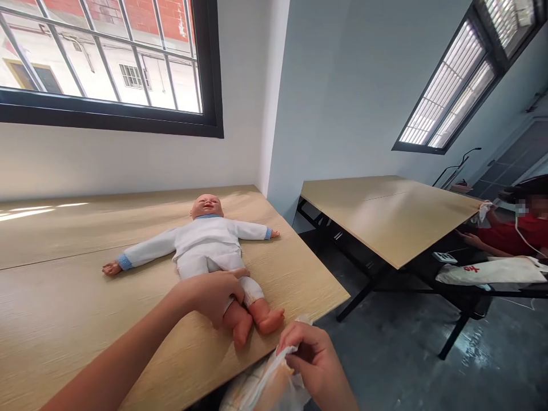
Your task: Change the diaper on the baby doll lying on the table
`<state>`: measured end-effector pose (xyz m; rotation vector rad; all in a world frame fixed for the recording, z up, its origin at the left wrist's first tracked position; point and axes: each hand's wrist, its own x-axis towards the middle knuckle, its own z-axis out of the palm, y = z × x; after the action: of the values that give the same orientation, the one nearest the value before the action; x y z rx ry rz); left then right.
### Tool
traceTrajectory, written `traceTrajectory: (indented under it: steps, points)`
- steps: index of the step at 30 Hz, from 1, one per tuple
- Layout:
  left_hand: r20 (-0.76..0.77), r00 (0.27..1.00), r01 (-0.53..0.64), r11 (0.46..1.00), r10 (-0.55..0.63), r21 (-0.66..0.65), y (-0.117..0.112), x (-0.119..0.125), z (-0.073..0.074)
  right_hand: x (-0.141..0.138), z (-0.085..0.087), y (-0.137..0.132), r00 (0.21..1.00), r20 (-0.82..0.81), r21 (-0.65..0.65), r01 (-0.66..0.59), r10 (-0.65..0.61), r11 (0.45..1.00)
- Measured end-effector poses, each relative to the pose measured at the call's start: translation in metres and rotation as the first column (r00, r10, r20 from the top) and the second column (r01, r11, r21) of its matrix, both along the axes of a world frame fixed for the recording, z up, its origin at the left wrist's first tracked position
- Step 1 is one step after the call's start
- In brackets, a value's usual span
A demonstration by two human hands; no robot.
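Observation:
A baby doll [209, 245] lies on its back on the wooden table, arms spread, in a white top with blue cuffs and white trousers. My left hand [220, 294] is wrapped round one of its lower legs at the trouser hem. Both bare feet stick out past my fingers towards the table's front edge. Just off that edge, my right hand [310, 354] pinches the rim of a whitish, partly see-through plastic bag [261, 388]. Something pale and peach-coloured shows through the plastic, but I cannot make out what. The bag's lower part runs out of view.
The near table [64, 319] ends at a corner on the right. Beyond a gap of dark floor [377, 342] stands a second wooden table [363, 211]. At the right, a person in red [505, 234] sits by a bench with a white cloth bag [488, 271] on it.

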<state>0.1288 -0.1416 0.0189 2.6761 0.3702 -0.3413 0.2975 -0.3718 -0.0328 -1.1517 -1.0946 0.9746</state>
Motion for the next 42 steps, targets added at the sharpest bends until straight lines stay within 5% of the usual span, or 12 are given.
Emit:
traceTrajectory:
  steps: [3, 7, 13, 18, 21, 26, 31, 38, 42]
  points:
    - [0.073, 0.997, 0.027, 0.999, -0.025, -0.029, 0.0, 0.001, 0.004, -0.005, 0.009, 0.011, 0.99, 0.121, -0.093, 0.087, -0.076, 0.992]
    - [0.18, 0.984, 0.018, 0.999, -0.01, -0.039, 0.003, -0.004, 0.012, -0.01, 0.022, 0.018, 0.985, 0.174, -0.15, 0.015, 0.012, 0.989]
    - [0.359, 0.926, -0.06, 0.985, 0.115, -0.16, 0.026, -0.019, 0.033, -0.022, 0.024, 0.037, 0.989, 0.124, -0.103, -0.067, 0.08, 0.992]
    - [0.435, 0.867, -0.127, 0.952, 0.243, -0.278, 0.039, -0.035, 0.046, -0.035, 0.013, 0.076, 0.92, 0.387, -0.019, -0.063, 0.066, 0.998]
    - [0.449, 0.858, -0.11, 0.943, 0.25, -0.315, 0.039, -0.038, 0.045, -0.041, 0.003, 0.09, 0.885, 0.464, -0.052, -0.024, 0.045, 0.998]
    - [0.462, 0.866, -0.059, 0.956, 0.192, -0.288, 0.036, -0.037, 0.043, -0.041, 0.006, 0.086, 0.872, 0.444, -0.213, -0.121, 0.207, 0.97]
    - [0.453, 0.877, -0.049, 0.97, 0.156, -0.239, 0.035, -0.038, 0.039, -0.03, 0.023, 0.083, 0.842, 0.432, -0.221, -0.249, 0.324, 0.943]
    - [0.455, 0.878, -0.037, 0.97, 0.146, -0.24, 0.033, -0.041, 0.034, -0.015, 0.016, 0.096, 0.821, 0.287, -0.254, -0.431, 0.493, 0.866]
    - [0.461, 0.876, -0.028, 0.97, 0.14, -0.242, 0.033, -0.042, 0.034, -0.012, 0.023, 0.105, 0.758, 0.413, -0.243, -0.442, 0.504, 0.863]
